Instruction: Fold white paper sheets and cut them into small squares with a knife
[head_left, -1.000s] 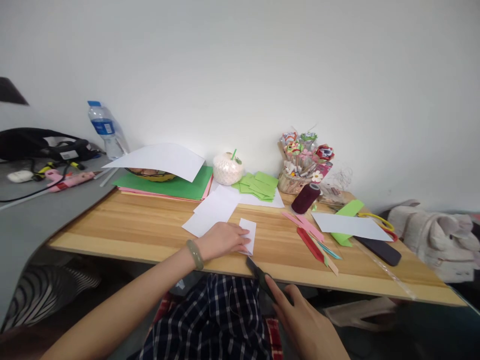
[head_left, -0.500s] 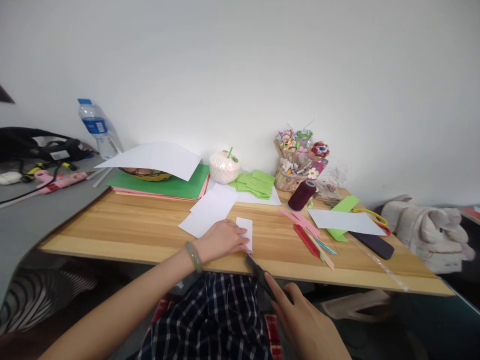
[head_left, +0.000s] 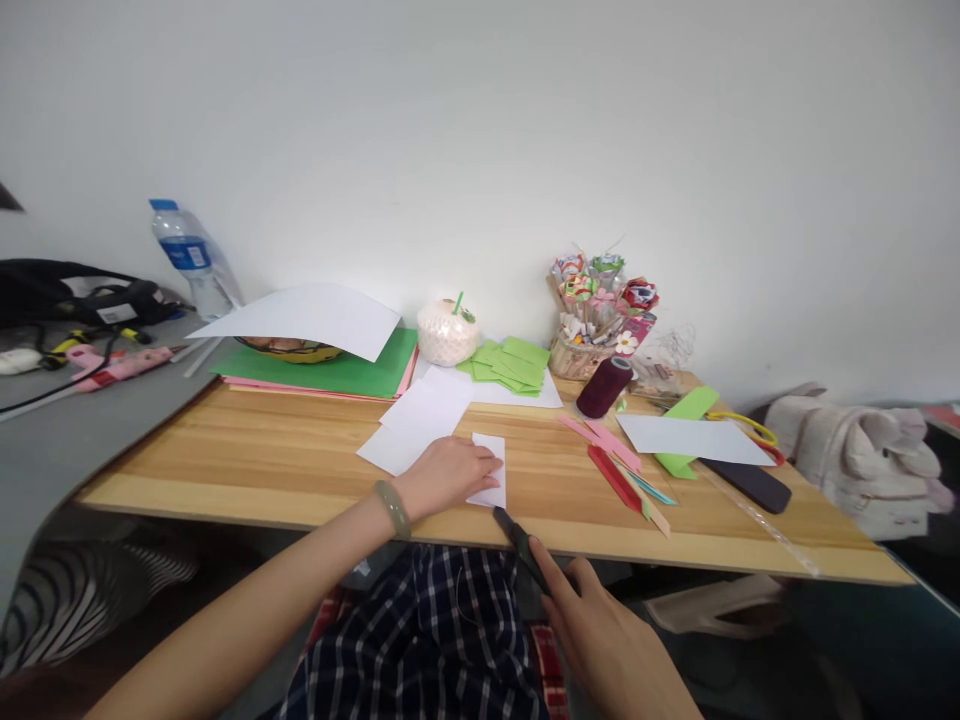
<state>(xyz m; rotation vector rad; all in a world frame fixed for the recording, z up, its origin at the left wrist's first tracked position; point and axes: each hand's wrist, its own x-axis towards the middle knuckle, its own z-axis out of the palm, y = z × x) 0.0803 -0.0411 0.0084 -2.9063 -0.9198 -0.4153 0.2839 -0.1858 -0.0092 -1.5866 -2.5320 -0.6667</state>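
My left hand [head_left: 450, 474] lies over a small white paper piece [head_left: 490, 450] near the table's front edge, its fingers bent onto the paper; whether they grip it is hard to tell. In my right hand [head_left: 600, 625] is a dark cutting tool [head_left: 517, 537], its tip at the lower right corner of that piece. Larger white sheets [head_left: 424, 415] lie just behind my left hand. Behind them is a pile of green paper pieces [head_left: 517, 363].
The wooden table [head_left: 300, 470] bears coloured paper strips [head_left: 619, 482], a dark red thread spool [head_left: 604, 388], a flower basket [head_left: 576, 358], a white round object [head_left: 448, 334] and stacked coloured paper [head_left: 375, 370]. A bottle [head_left: 187, 255] and pink glue gun [head_left: 124, 368] are at left.
My left hand has shifted slightly on the small white paper, showing more of its lower part. The tool's tip stays by the paper's lower right corner.
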